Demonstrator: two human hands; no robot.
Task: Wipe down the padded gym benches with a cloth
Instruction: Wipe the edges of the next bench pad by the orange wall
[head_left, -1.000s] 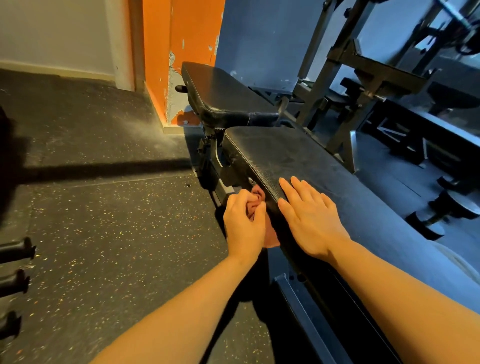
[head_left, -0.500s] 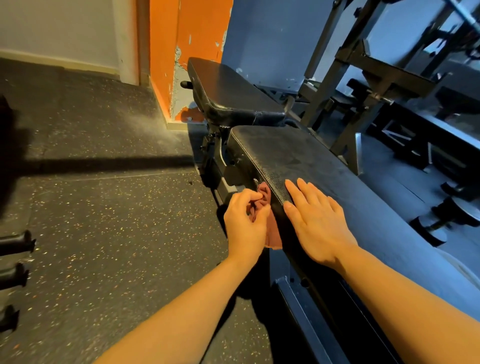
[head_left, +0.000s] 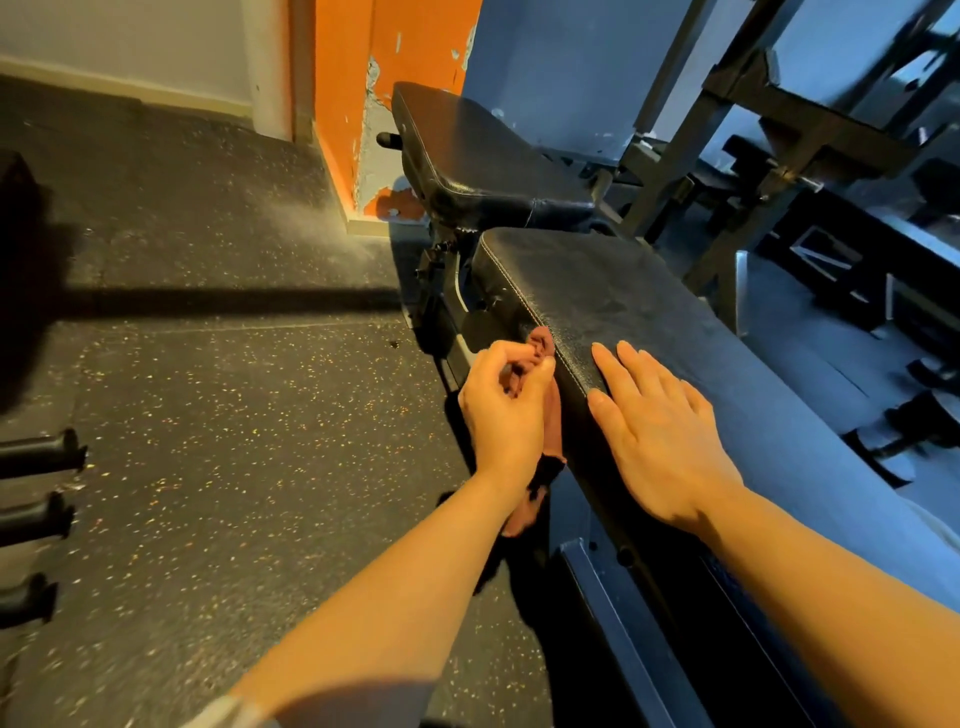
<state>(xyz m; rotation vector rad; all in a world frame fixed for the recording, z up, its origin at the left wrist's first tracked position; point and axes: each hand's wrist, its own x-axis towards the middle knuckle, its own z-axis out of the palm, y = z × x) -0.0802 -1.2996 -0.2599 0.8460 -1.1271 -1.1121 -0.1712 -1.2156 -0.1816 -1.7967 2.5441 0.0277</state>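
A long black padded bench (head_left: 623, 301) runs from centre to lower right, with a second black pad (head_left: 467, 150) angled up beyond its far end. My left hand (head_left: 506, 410) grips a reddish-brown cloth (head_left: 543, 345) and presses it against the bench's left side edge; the rest of the cloth hangs below my wrist. My right hand (head_left: 660, 436) lies flat and open on top of the pad, fingers together, just right of the cloth.
Speckled rubber floor (head_left: 234, 415) spreads to the left. An orange pillar (head_left: 374, 104) with peeling paint stands behind the bench. Dark steel racks and frames (head_left: 779, 135) crowd the right. Black bar ends (head_left: 41, 457) stick out at the left edge.
My left hand has slid the cloth forward along the bench's side edge, towards the far end. My right hand has shifted forward with it on the pad.
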